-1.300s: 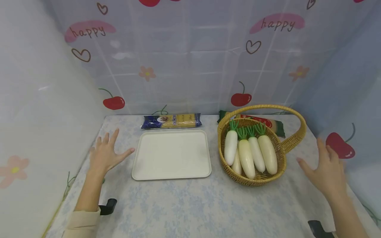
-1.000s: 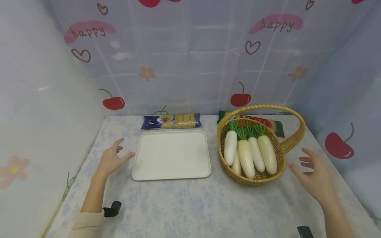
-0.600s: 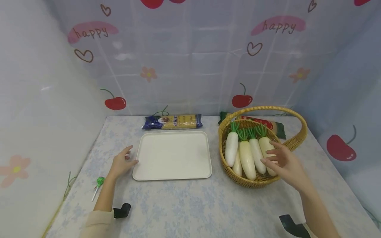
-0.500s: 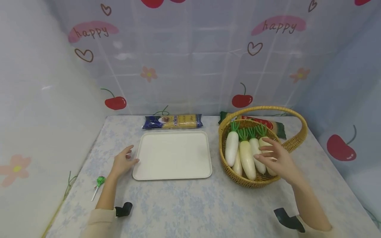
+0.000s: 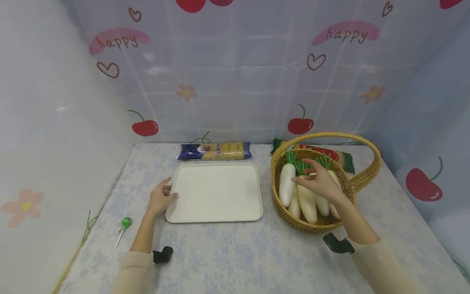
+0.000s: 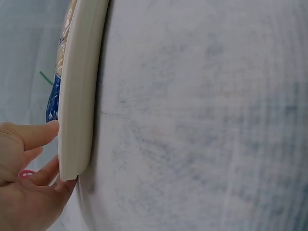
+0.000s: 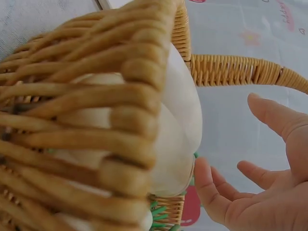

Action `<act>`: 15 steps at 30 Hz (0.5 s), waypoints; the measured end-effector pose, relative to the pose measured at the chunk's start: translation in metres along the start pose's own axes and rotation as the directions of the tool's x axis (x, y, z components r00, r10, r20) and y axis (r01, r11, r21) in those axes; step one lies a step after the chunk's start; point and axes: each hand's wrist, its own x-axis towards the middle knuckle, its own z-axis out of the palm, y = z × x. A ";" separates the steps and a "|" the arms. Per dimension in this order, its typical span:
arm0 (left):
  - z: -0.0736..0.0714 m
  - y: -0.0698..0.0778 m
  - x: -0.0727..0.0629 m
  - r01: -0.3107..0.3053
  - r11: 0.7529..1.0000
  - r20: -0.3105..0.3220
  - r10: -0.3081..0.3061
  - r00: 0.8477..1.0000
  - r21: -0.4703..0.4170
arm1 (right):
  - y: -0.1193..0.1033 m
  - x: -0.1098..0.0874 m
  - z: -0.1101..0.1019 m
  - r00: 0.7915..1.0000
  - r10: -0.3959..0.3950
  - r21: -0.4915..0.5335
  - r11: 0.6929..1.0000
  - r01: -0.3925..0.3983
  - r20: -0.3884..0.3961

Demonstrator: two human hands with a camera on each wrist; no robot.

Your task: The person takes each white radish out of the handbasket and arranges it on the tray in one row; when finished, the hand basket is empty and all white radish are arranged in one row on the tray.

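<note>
A white rectangular tray (image 5: 216, 192) lies on the table. My left hand (image 5: 159, 200) holds its left edge; in the left wrist view the thumb lies on the tray's rim (image 6: 79, 96) and the other fingers bend at its side. To the right stands a wicker basket (image 5: 278, 212) with an arched handle, carrying several white radishes (image 5: 287, 185) with green tops. Over these radishes hovers my right hand (image 5: 323, 181), thumb and fingers spread and nothing between them. It partly covers the middle radishes in the head view. In the right wrist view, its fingertips come close to a radish (image 7: 180, 110).
Behind the tray lies a blue and yellow pasta packet (image 5: 214, 151). A green and red packet (image 5: 346, 161) sits behind the basket, partly hidden by it. A green lollipop (image 5: 126, 223) lies left of my left forearm. Printed curtains (image 5: 235, 81) enclose the table.
My right hand has come in from the right side, past the basket's rim, to above the radishes. My left hand has moved right and down to the tray's left edge, uncovering the lollipop.
</note>
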 end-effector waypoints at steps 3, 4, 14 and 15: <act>0.002 0.001 0.000 0.018 1.000 -0.012 -0.018 1.000 0.012 | -0.003 0.008 0.002 1.000 -0.005 -0.015 1.000 0.005 0.004; 0.002 0.001 0.000 0.023 1.000 -0.015 -0.023 1.000 0.018 | -0.002 0.011 0.003 1.000 -0.005 -0.027 1.000 0.005 0.002; 0.003 0.001 0.003 0.043 0.995 -0.021 -0.041 0.999 0.095 | -0.008 0.028 0.010 1.000 -0.013 -0.182 0.983 0.013 0.000; 0.003 0.001 0.003 0.049 0.994 -0.024 -0.046 0.999 0.097 | -0.008 0.029 0.009 1.000 -0.017 -0.186 0.982 0.018 0.006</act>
